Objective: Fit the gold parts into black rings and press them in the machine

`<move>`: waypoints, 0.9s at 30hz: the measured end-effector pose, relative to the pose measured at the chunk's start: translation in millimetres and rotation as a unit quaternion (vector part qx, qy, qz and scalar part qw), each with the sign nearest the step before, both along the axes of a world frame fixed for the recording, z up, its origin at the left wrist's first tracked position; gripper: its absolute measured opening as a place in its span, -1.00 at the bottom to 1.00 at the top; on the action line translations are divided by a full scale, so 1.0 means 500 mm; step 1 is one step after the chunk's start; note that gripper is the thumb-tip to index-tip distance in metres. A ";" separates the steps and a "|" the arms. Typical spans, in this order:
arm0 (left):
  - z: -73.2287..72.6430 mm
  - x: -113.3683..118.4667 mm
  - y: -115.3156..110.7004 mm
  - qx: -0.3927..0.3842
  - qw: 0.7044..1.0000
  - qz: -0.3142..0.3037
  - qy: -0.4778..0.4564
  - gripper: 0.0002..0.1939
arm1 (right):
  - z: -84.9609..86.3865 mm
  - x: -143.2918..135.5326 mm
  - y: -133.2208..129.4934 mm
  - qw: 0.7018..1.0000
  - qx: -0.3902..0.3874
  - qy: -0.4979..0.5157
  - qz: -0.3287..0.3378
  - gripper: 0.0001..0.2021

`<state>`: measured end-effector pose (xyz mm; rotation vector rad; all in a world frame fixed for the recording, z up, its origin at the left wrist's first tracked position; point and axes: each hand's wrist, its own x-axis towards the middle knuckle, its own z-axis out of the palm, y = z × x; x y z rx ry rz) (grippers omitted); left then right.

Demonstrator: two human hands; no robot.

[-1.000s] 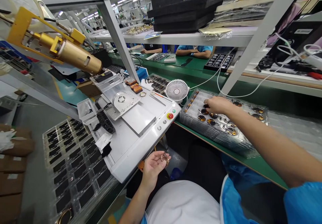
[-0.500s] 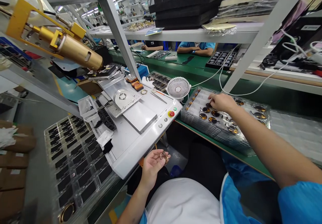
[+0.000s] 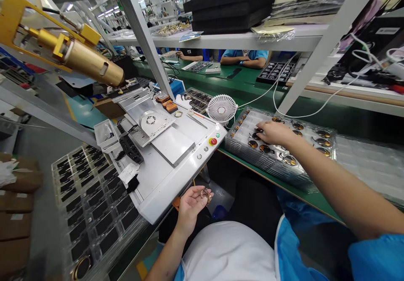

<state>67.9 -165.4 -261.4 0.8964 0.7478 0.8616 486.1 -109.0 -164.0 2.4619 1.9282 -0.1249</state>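
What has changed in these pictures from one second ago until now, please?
The right hand has shifted slightly toward the near side of the tray stack, so a dark piece beyond it now shows. Whether it grips anything, I cannot tell. No letting go is visible. The left hand still holds the metal ring piece, and the white fan stands as it was.

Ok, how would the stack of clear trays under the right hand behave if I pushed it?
The clear trays look like thin, glossy plastic, so they may flex and slip. The stack is broad and low, so tipping seems unlikely. Dark round pieces near the right hand lie on top and could shift.
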 end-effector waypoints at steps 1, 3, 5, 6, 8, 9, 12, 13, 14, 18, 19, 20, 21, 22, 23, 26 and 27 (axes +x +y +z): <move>0.001 -0.001 0.000 0.000 1.000 0.001 -0.001 -0.58 | -0.001 0.002 0.000 1.000 0.013 0.008 -0.011 -0.61; 0.003 -0.003 -0.002 -0.003 1.000 0.005 -0.004 -0.58 | -0.002 -0.001 -0.006 0.999 0.038 0.016 -0.024 -0.60; 0.010 -0.003 -0.003 -0.008 1.000 0.004 -0.008 -0.58 | -0.003 -0.023 -0.022 0.991 0.098 0.089 -0.034 -0.59; 0.016 -0.001 -0.003 -0.008 1.000 0.000 -0.010 -0.58 | -0.004 -0.043 -0.034 0.977 0.136 0.159 -0.029 -0.59; 0.034 0.006 -0.002 0.002 1.000 -0.016 -0.018 -0.59 | -0.004 -0.102 -0.061 0.921 0.204 0.333 0.006 -0.59; 0.045 0.012 0.000 0.014 0.999 -0.029 -0.024 -0.59 | -0.003 -0.139 -0.076 0.884 0.221 0.412 0.035 -0.59; 0.083 0.032 0.010 0.061 0.994 -0.075 -0.046 -0.50 | -0.001 -0.251 -0.113 0.804 0.218 0.540 0.121 -0.67; 0.095 0.038 0.015 0.072 0.992 -0.094 -0.053 -0.45 | -0.002 -0.284 -0.122 0.788 0.217 0.558 0.145 -0.71; 0.104 0.042 0.019 0.077 0.989 -0.112 -0.061 -0.39 | -0.004 -0.312 -0.129 0.775 0.221 0.568 0.167 -0.75; 0.117 0.038 0.027 0.052 0.983 -0.148 -0.097 -0.27 | -0.026 -0.376 -0.143 0.753 0.282 0.554 0.215 -0.84; 0.113 0.033 0.026 0.043 0.983 -0.148 -0.101 -0.28 | -0.033 -0.384 -0.143 0.756 0.294 0.542 0.220 -0.83; 0.109 0.027 0.025 0.036 0.983 -0.149 -0.101 -0.29 | -0.039 -0.389 -0.143 0.760 0.301 0.530 0.226 -0.83; 0.103 0.021 0.023 0.031 0.983 -0.150 -0.098 -0.30 | -0.043 -0.394 -0.142 0.764 0.303 0.519 0.236 -0.83; 0.097 0.015 0.021 0.027 0.984 -0.150 -0.095 -0.32 | -0.045 -0.397 -0.140 0.766 0.299 0.511 0.248 -0.84; 0.092 0.009 0.019 0.025 0.984 -0.147 -0.094 -0.33 | -0.046 -0.400 -0.137 0.767 0.292 0.507 0.263 -0.84; 0.082 -0.005 0.014 0.028 0.988 -0.116 -0.095 -0.31 | -0.039 -0.409 -0.123 0.765 0.255 0.504 0.308 -0.83; 0.080 -0.010 0.014 0.031 0.990 -0.105 -0.094 -0.31 | -0.036 -0.413 -0.119 0.767 0.241 0.501 0.322 -0.83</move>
